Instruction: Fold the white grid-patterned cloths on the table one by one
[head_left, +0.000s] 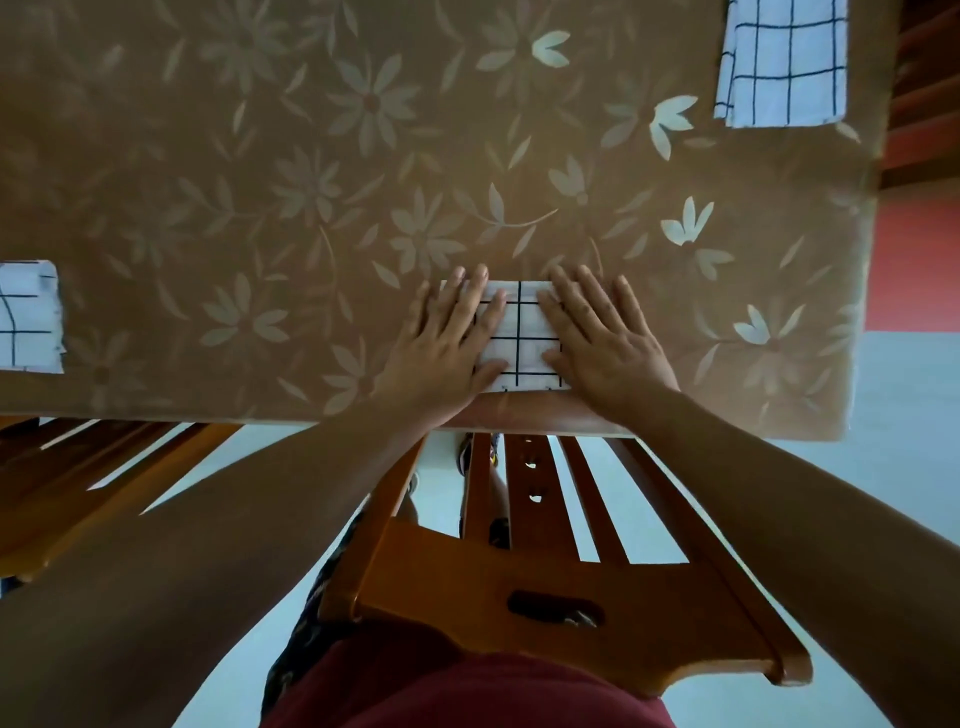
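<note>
Nearest, one slatted wooden chair (467, 587) stands at the table's edge; a second chair (62, 483) at the left is partly cut off. Both hands lie flat with straight fingers, gripping nothing: the left hand (447, 338) and right hand (597, 332) press either side of a small folded cloth (522, 338), white with black grid lines, near the front edge of the smooth, brown, flower-printed table (311, 156). There are three cloths in all: a second cloth (26, 317) is cut by the left border, and a third cloth (784, 62), folded at the far right, is cropped at the top
</note>
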